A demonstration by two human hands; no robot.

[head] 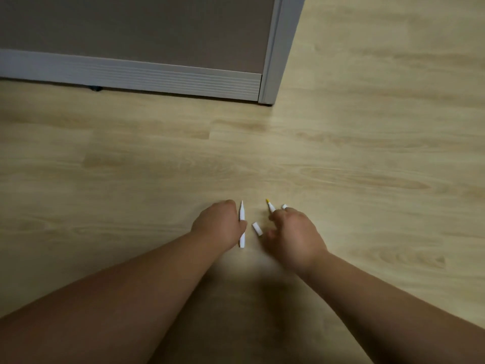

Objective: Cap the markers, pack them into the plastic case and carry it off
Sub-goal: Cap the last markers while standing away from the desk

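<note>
White marker point(242, 224): slim tapered cylinder on wood-grain floor point(367, 153), long axis near-vertical in view, tip pointing away from the person. Left hand point(219, 223) curled against its left side; whether the fingers pinch it cannot be told. Right hand point(294, 233) pinches yellow-tipped marker point(270, 205), tip up-left. Loose white cap point(257, 229) between hands; second cap point(284, 206) by right fingers.

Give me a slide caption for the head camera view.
Both hands reach for uncapped markers on a wood floor: left hand at a white marker, right hand at a yellow-tipped marker, loose cap between.
</note>
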